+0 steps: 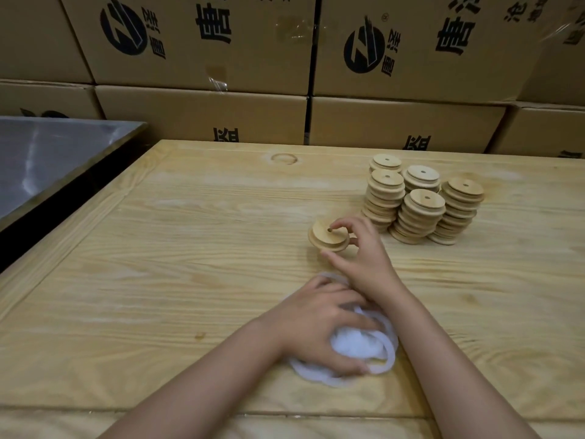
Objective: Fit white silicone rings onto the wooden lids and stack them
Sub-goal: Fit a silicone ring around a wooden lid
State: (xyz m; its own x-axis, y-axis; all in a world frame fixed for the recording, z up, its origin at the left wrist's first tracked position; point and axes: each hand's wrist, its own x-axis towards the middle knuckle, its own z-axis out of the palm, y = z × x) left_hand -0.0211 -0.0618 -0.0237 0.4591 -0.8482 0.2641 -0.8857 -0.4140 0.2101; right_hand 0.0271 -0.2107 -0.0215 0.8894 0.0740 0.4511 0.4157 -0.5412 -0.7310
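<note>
Your right hand pinches wooden lid, tilted, ready for ring; left hand grips white rings near surface front edge

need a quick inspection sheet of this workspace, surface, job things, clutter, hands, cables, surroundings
surface: pale wooden table with a visible grain and a knot ring near the far edge
job's things: five stacks of wooden lids at the far right, each lid with a centre hole; one loose lid tilted off the table; a pile of white rings near the front
clutter: nothing seen
grippers: right hand holds the loose lid, a fingertip at its hole; left hand rests on the ring pile
cables: nothing seen
surroundings: printed cardboard boxes stacked behind; a metal table at the left
</note>
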